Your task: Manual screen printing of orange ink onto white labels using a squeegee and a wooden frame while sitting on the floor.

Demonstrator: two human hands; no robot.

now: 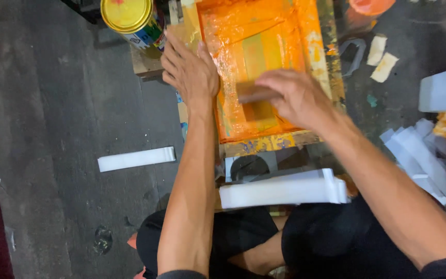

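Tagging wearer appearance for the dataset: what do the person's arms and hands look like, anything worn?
Both forearms are bare from the wrist up to near the elbow. The left hand and right hand have no gloves, and no rings, watch or bands show. Dark sleeve edges appear at the bottom of the frame on both arms. The right hand is slightly motion-blurred, so fine marks cannot be told.

Bright orange ink is coating the mesh of a wooden-framed printing screen (264, 57), its frame showing yellow and blue smears, while a round yellow-lidded paint tin (130, 18) with a multicoloured label is sitting at the screen's far left corner; white plastic strips (135, 158) are lying on the dark grey floor (52, 103).
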